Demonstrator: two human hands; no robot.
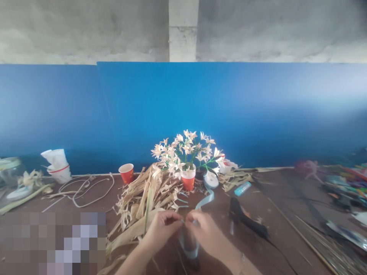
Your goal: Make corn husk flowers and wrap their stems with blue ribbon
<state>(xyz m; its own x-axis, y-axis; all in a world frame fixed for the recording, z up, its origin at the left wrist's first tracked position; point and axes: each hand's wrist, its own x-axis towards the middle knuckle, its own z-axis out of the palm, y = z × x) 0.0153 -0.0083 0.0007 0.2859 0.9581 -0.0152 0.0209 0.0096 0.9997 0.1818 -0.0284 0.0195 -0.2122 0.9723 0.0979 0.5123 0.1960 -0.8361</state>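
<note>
Left hand [166, 226] and right hand [203, 227] meet almost fingertip to fingertip in front of the red flower cup [188, 185], each with thumb and forefinger pinched on a pale blue ribbon [205, 200], though blur makes the exact grip hard to make out. The ribbon hangs in a loop below the fingers, on the person's side of the cup, and another stretch runs back toward a ribbon roll [212, 180] just right of the cup. White flowers [187, 149] on green stems spread above the cup, which stands upright on the brown worktop [219, 210]. Left of it lies a heap of dried husks [140, 191], with a second red cup [126, 175] upright beside the heap. Right of the flower cup lie a light blue packet [242, 188] and, nearer the person, a black glue gun [249, 222]. Stacked white cups [59, 172] stand well to its left.
</note>
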